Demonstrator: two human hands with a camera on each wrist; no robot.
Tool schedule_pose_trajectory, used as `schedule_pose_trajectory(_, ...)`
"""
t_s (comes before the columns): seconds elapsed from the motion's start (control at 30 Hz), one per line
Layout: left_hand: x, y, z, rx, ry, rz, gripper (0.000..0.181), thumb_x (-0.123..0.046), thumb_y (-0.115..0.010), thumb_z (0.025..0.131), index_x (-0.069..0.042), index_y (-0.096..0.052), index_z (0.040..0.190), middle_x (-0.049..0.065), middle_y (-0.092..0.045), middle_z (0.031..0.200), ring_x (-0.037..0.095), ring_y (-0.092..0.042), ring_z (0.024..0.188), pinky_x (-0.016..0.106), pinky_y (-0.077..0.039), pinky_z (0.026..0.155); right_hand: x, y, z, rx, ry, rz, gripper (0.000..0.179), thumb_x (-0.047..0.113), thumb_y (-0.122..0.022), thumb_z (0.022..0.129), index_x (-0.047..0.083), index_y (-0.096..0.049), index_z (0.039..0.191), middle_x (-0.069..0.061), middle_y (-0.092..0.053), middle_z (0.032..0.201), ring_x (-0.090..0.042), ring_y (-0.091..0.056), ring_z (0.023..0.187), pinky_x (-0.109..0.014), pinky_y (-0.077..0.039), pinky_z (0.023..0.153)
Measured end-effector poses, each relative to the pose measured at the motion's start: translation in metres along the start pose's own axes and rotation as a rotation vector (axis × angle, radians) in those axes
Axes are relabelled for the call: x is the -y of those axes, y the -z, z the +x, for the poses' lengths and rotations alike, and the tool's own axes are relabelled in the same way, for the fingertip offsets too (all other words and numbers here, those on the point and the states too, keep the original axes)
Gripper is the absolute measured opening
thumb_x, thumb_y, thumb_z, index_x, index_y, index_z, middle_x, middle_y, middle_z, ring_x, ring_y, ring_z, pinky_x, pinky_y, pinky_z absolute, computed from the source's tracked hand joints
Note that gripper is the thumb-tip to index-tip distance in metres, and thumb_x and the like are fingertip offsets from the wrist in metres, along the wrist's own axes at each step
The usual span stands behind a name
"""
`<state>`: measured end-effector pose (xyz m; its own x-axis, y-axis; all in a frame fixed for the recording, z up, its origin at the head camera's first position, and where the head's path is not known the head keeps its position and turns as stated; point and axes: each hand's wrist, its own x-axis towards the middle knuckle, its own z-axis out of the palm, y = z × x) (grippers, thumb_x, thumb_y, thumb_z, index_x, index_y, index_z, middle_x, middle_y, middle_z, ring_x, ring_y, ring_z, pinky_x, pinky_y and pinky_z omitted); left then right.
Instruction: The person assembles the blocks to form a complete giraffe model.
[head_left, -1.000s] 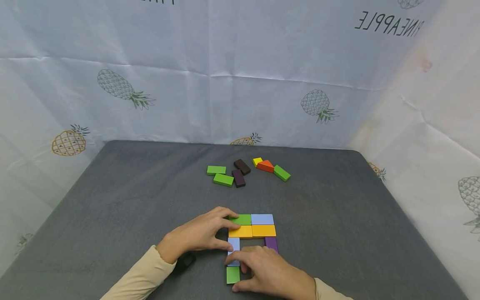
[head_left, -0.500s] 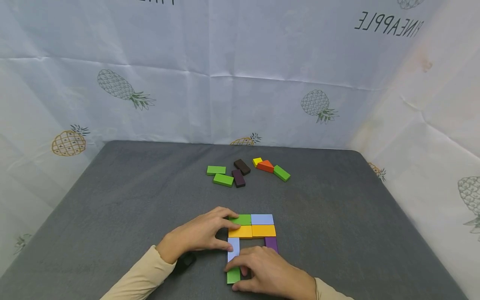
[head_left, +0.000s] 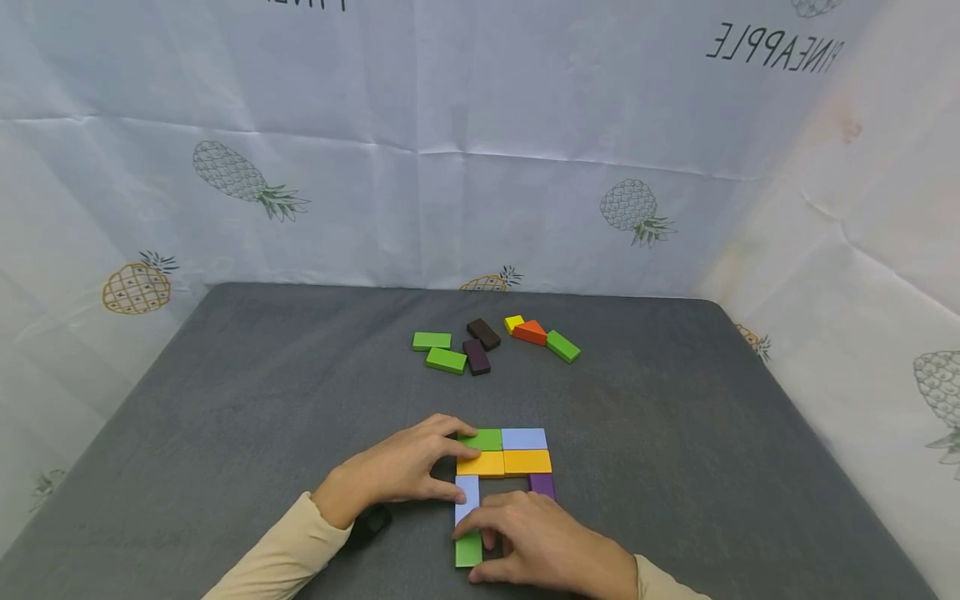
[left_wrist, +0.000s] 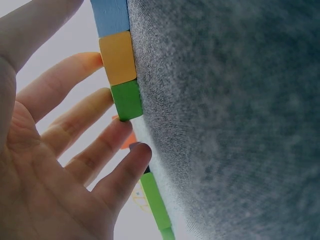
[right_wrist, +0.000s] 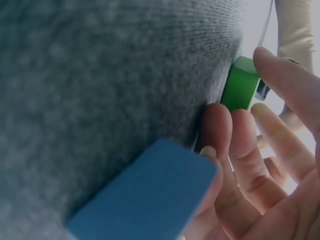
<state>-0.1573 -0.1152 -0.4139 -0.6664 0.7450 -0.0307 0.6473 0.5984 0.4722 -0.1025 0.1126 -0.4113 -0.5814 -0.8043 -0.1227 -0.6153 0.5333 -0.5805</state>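
Observation:
My left hand lies along the left side of a flat block layout. Its fingertips touch a green block and a yellow block, and its thumb rests on the edge of a light blue block. At the layout's near end, my right hand pinches another green block between thumb and fingers, just below the light blue one. In the right wrist view, a blue block lies beside the little finger. The right hand hides part of the layout, including the lower part of a purple block.
A second light blue block and a second yellow block complete the layout's top rows. Farther back lie loose green blocks, dark blocks, an orange triangle and a yellow piece. Patterned cloth hangs behind the grey table.
My right index finger has slid down from the light blue block onto the near green block's upper end. That green block has shifted slightly right. The left hand keeps its place.

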Motion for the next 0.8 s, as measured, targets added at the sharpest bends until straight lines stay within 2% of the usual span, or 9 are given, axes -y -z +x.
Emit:
schedule_pose_trajectory(0.23,-0.001,0.002,-0.001,0.001,-0.005,0.022,0.052,-0.042,-0.075,0.086,-0.020,-0.065,0.132,-0.001,-0.052,0.145,0.016,-0.047,0.133,0.039,-0.047,0.107,0.001,0.011,-0.005,-0.025,-0.068,-0.009,0.033,0.039,-0.079,0.084,0.029,-0.069,0.113,0.020,-0.053,0.080,0.010,-0.045,0.062,-0.012,-0.041,0.057)
schedule_pose_trajectory(0.47,-0.009,0.006,-0.003,0.021,0.019,0.015,0.062,-0.050,-0.074,0.084,-0.020,-0.061,0.137,0.000,-0.048,0.148,0.018,-0.045,0.136,0.043,-0.045,0.109,-0.005,0.031,-0.009,-0.074,-0.158,0.056,0.031,0.033,-0.080,0.084,0.027,-0.069,0.112,0.018,-0.055,0.080,0.008,-0.048,0.061,-0.015,-0.043,0.058)
schedule_pose_trajectory(0.63,-0.017,0.006,-0.005,0.074,0.037,0.044,0.072,-0.057,-0.075,0.080,-0.022,-0.057,0.141,0.002,-0.044,0.152,0.020,-0.041,0.139,0.045,-0.042,0.111,-0.015,0.040,-0.009,-0.153,-0.130,0.052,0.027,0.029,-0.078,0.086,0.021,-0.070,0.110,0.015,-0.057,0.080,0.007,-0.050,0.062,-0.016,-0.044,0.057)
schedule_pose_trajectory(0.8,-0.022,0.002,-0.007,0.053,0.011,0.128,0.075,-0.060,-0.078,0.076,-0.021,-0.060,0.138,0.003,-0.046,0.150,0.020,-0.042,0.137,0.044,-0.040,0.112,-0.029,0.048,-0.008,-0.260,-0.102,0.041,0.024,0.028,-0.075,0.089,0.016,-0.070,0.109,0.012,-0.063,0.084,0.004,-0.056,0.070,-0.018,-0.049,0.060)
